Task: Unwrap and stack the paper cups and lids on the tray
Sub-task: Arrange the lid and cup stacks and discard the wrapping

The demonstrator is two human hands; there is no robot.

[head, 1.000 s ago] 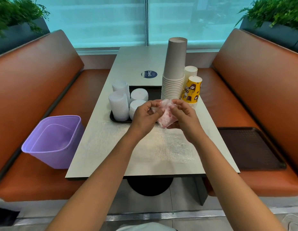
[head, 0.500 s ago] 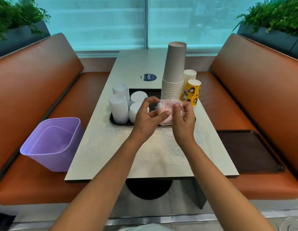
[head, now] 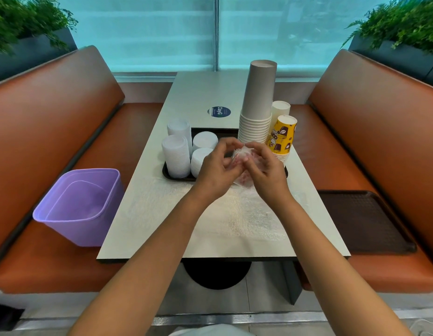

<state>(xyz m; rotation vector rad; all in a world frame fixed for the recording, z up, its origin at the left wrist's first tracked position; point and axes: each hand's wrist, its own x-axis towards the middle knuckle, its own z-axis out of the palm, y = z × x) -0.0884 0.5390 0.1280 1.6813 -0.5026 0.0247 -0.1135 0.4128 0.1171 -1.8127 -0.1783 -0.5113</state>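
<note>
Both my hands are up over the desk (head: 162,214), left hand (head: 216,169) and right hand (head: 266,170), fingers of each curled round a crumpled clear wrapper (head: 244,156) with pink bits on it. Just behind, the black tray (head: 167,173) holds white lid stacks (head: 176,156), the tall grey cup stack (head: 257,100) and yellow cups (head: 282,135).

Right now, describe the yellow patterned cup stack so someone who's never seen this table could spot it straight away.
Start at the grey table between the orange benches and find the black tray on it. At the tray's right end towers a tall grey cup stack; the yellow cup stack stands just right of it, in front of a plain white stack. It alone is printed, yellow with brown coffee-bean shapes.
</note>
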